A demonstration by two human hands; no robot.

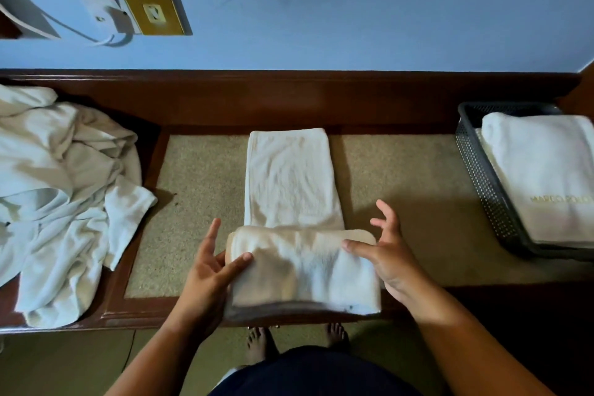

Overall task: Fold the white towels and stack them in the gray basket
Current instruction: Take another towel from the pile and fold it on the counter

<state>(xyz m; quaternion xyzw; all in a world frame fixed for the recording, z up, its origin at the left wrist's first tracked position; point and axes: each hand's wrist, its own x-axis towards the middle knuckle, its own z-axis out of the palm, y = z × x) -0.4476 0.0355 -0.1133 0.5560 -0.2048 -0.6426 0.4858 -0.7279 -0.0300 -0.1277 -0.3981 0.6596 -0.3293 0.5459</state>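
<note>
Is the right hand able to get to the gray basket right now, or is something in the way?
Probably yes: only bare tabletop lies between the right hand and the gray basket to its right, and the hand's fingers are spread, gripping nothing.

Hotel guest room, probably. Evidence: folded white towel (pixel 543 167) in gray basket (pixel 475 167) bearing gold lettering (reads "MARCO PO", rest cut off); heap of unfolded white towels (pixel 58 190); dark wood table (pixel 289 100) with speckled inlaid top; brass socket plate (pixel 154 11) on blue wall (pixel 369 10).
</note>
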